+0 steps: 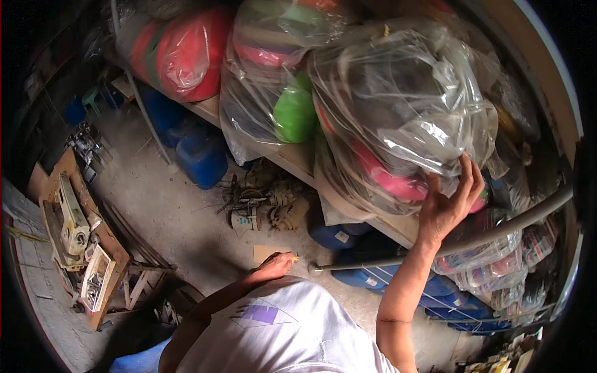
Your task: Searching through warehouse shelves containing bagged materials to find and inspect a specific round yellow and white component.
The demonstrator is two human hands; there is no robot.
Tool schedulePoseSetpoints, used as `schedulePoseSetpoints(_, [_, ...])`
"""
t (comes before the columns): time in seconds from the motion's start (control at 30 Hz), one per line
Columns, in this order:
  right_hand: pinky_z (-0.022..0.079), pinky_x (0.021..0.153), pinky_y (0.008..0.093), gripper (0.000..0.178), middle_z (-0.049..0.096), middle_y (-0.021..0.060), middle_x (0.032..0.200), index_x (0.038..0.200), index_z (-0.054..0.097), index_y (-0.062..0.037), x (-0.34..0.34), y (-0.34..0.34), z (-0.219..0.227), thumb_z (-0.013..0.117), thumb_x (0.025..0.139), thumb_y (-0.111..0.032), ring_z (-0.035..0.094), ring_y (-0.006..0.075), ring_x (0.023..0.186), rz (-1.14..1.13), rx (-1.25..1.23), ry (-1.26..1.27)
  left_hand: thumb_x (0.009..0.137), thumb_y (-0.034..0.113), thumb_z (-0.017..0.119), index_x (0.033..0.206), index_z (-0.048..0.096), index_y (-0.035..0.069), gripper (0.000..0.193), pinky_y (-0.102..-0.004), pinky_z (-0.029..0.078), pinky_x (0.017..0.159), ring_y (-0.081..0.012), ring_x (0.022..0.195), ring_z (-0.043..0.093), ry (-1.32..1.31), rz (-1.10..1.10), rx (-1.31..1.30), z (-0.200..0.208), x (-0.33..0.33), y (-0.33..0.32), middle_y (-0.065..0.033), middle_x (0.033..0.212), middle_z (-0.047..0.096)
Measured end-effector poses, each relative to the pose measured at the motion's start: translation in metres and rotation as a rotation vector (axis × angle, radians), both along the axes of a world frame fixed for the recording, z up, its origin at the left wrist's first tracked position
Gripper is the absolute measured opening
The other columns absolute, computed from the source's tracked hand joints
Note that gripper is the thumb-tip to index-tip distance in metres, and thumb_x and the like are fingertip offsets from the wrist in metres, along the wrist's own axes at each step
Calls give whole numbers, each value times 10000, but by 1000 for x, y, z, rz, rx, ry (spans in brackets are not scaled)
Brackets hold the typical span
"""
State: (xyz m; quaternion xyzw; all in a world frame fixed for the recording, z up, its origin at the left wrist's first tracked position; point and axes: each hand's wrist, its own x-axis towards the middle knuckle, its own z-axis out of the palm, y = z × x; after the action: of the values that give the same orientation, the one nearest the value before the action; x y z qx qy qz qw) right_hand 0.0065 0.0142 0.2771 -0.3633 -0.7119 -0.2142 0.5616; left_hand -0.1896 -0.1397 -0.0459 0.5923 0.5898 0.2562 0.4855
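Two points of care: press lightly and spread the touch, since slippery plastic could tear under a hard pinch. At lower centre, the left hand (273, 266) has its fingers curled in, apparently round a small yellowish thing (295, 258) too tiny to identify. Right of centre, the right hand (449, 202), thumb and bent fingers well parted, touches the bulging clear bag (398, 112) filling the upper right.
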Motion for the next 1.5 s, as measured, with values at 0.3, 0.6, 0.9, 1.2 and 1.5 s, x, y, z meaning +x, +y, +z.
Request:
schedulePoseSetpoints(0.3, [441,981,375,579,537,127,1243,1263,590,-72,6,16,8,737,719,63,528,280,1172,66,-65,53,923,180,419,1071,617,33,288,-458,487,786,-384,885,636,-47,33,79,-13,-10,-3,-221,938,654])
schedulePoseSetpoints(0.6, [429,997,372,510,524,139,1279,1313,568,-80,7,8,0,708,828,-2,508,276,1200,20,-75,-44,934,198,452,1021,632,-6,285,-384,495,697,-281,740,659,-168,36,-1,-15,-16,-9,-156,773,665])
schedulePoseSetpoints(0.9, [461,774,314,145,552,106,935,1006,597,51,31,-62,-80,636,874,7,547,212,864,238,-157,102,905,253,463,1031,661,4,342,-405,474,846,-338,993,632,-125,-128,-26,-32,-26,-4,-198,1053,663])
schedulePoseSetpoints(1.2, [463,613,338,186,560,123,696,762,527,-38,42,-136,-271,659,711,83,524,214,646,-85,-1371,-55,921,241,529,1012,650,5,280,-363,490,772,-271,845,650,-215,-85,30,-23,-23,16,-162,919,686])
schedulePoseSetpoints(1.5, [398,1074,385,685,330,146,1495,1397,452,-104,7,-110,-214,703,762,-37,370,301,1361,269,-1670,-348,997,183,490,1107,605,4,239,-279,481,805,-138,869,612,-552,-65,92,23,-14,32,-67,952,648])
